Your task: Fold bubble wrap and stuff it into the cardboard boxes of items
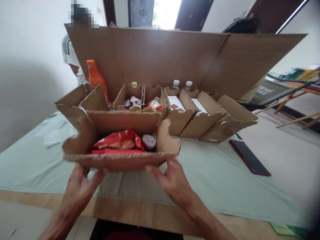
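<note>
In front of me an open cardboard box (125, 163) is gripped from both sides. My left hand (81, 183) grasps its near left corner, thumb on the front wall and the other fingers hidden below. At the near right corner my right hand (172, 180) holds it the same way. Inside the box lie red snack packets (122, 140) and, at the right end, a rolled greyish-purple item (149, 141) whose kind I cannot make out. Whether the box's base touches the table is hidden.
Behind stand several open cardboard boxes (185, 124) holding packets and white cartons. An orange bottle (96, 78) leans near a tall cardboard panel (160, 56). A dark phone-like slab (250, 158) lies right; clear plastic bags (56, 131) lie left. A person (70, 53) is behind the panel.
</note>
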The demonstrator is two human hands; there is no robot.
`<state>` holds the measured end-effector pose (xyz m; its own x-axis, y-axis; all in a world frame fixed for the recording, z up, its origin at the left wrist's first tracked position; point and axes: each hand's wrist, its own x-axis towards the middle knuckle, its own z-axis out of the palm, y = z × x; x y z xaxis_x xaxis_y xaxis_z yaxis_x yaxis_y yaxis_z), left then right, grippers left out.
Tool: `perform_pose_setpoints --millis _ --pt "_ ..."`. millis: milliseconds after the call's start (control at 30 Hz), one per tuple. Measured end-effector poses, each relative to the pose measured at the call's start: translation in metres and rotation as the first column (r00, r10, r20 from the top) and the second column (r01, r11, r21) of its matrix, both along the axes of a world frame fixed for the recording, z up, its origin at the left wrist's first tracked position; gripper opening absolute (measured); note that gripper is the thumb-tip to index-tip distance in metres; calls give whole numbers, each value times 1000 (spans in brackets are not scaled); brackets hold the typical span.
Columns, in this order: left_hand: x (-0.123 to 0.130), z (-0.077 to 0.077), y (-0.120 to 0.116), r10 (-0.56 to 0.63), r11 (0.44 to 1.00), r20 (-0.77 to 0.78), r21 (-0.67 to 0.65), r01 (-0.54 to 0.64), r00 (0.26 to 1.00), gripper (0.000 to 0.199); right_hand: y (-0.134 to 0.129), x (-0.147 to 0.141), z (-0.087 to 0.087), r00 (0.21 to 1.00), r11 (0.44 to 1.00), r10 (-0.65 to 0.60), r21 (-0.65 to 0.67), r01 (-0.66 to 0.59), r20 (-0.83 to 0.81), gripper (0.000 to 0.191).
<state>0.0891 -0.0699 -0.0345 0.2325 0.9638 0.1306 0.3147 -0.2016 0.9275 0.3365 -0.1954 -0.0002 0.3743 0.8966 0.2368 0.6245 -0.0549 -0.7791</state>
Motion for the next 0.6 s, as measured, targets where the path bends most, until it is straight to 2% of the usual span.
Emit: perform_pose_setpoints --millis 67,133,233,300,333,400,500,600 --pt "31 16 12 -94 994 113 69 87 989 63 9 6 12 992 990 -121 73 118 37 39" --pt "62 20 9 -209 974 192 131 186 959 60 -7 17 10 961 956 -271 136 261 54 40" --pt "86 4 -12 -353 931 237 184 315 905 74 -50 34 -9 895 884 -440 209 419 68 48" --pt "80 -13 -27 -361 930 241 159 331 901 79 -65 36 -23 880 879 -465 169 445 98 50" --pt "70 -20 -32 -329 943 232 129 306 916 80 -64 32 -28 894 898 -434 130 420 110 49" --pt "40 -33 -37 -200 980 187 51 194 962 78 -45 18 -32 950 954 -300 56 296 89 44" --pt "-6 -41 -32 41 999 132 -18 -39 990 72 17 -8 -26 999 1000 -12 10 12 -33 42" --pt "-33 -44 -27 184 983 165 -13 -185 969 69 90 -28 -20 962 971 232 102 -218 -146 58"
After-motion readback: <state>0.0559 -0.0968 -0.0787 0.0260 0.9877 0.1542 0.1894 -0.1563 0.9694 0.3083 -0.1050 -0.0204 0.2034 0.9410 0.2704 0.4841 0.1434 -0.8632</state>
